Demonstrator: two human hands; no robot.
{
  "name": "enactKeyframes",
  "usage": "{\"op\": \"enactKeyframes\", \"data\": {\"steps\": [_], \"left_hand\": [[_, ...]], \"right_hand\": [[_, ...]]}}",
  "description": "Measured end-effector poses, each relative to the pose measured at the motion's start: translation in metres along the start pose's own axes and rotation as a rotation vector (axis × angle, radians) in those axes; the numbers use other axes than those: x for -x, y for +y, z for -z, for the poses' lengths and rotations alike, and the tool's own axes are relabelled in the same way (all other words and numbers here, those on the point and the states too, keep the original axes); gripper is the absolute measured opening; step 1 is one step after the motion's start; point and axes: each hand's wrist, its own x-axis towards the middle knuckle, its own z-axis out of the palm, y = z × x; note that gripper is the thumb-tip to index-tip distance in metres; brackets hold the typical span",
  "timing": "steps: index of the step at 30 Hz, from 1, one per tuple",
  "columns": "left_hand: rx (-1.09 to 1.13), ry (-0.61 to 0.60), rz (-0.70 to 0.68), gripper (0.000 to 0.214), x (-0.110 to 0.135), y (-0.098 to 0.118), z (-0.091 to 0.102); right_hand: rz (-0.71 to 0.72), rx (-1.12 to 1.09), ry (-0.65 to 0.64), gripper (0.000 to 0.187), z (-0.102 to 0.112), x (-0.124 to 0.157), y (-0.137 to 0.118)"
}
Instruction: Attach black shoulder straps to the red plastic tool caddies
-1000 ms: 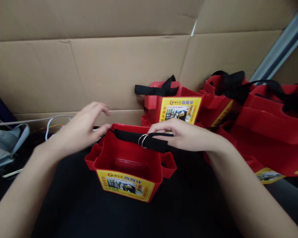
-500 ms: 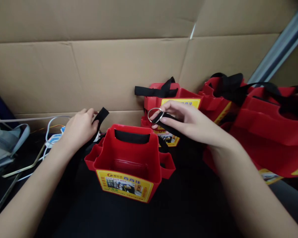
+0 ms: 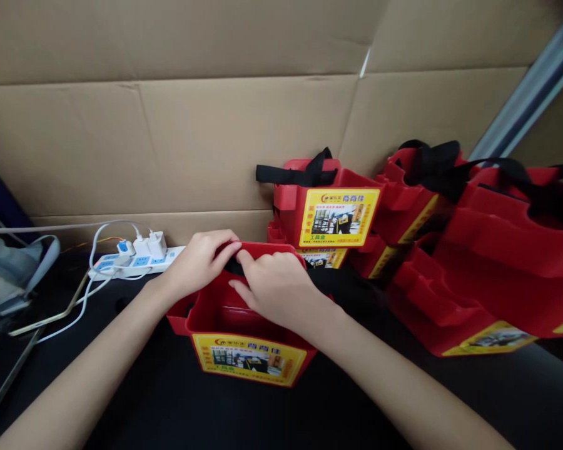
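Note:
A red plastic tool box (image 3: 206, 319) with a yellow picture label (image 3: 251, 361) stands on the black surface in front of me. Both hands meet at its back rim. My left hand (image 3: 206, 259) comes from the left, its closed fingers at the rim's middle. Beside it, my right hand (image 3: 281, 287) curls over the same rim, its thumb inside the box. A short piece of black strap (image 3: 234, 266) shows under the fingertips. My hands cover the rest of the strap, and the metal ring is out of sight.
Behind to the right stand stacked red tool boxes (image 3: 288, 199) with black straps, and more red boxes (image 3: 502, 250) at the far right. A white power strip (image 3: 169, 256) with plugs and cables lies at left. A cardboard wall (image 3: 206, 144) closes off the back.
My hands have come together at the box's back rim from either side. The strap end and the ring that they held are now hidden. The tool box has shifted slightly right.

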Motion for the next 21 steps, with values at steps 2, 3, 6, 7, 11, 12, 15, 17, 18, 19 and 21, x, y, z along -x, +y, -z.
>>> {"op": "enactKeyframes", "data": {"steps": [2, 3, 6, 7, 11, 12, 15, 17, 18, 19, 21], "left_hand": [[0.038, 0.008, 0.004, 0.022, 0.000, -0.001, -0.002], [0.047, 0.009, 0.013, 0.022, 0.001, -0.001, -0.002], [0.055, -0.002, 0.032, 0.025, 0.001, -0.002, -0.002], [0.055, -0.006, 0.032, 0.026, 0.001, -0.002, -0.002], [0.041, -0.007, 0.031, 0.025, 0.000, -0.004, -0.002], [0.033, -0.003, 0.034, 0.025, -0.001, -0.004, -0.002], [0.011, 0.007, 0.037, 0.024, -0.001, -0.003, -0.002], [0.006, -0.002, 0.026, 0.024, -0.001, -0.003, -0.001], [0.003, -0.009, 0.019, 0.024, -0.001, -0.003, -0.001], [-0.003, -0.011, 0.014, 0.025, -0.001, -0.003, 0.000], [-0.016, -0.002, 0.008, 0.025, -0.001, -0.003, 0.001]], "right_hand": [[0.011, 0.008, -0.016, 0.038, -0.003, -0.001, -0.002], [0.009, 0.009, -0.020, 0.039, -0.003, -0.001, -0.001], [0.030, -0.005, -0.055, 0.040, -0.001, 0.001, 0.001], [0.042, -0.018, -0.083, 0.038, 0.000, 0.001, 0.001], [0.049, -0.073, -0.191, 0.026, 0.002, -0.002, 0.003], [0.076, -0.096, -0.210, 0.022, 0.003, -0.003, 0.005], [0.369, -0.309, -0.319, 0.014, 0.015, 0.001, 0.019], [0.561, -0.501, -0.397, 0.015, 0.024, 0.008, 0.039], [0.586, -0.566, -0.412, 0.018, 0.028, 0.013, 0.052], [0.552, -0.600, -0.398, 0.021, 0.031, 0.018, 0.066], [0.447, -0.643, -0.342, 0.027, 0.032, 0.029, 0.096]]}}
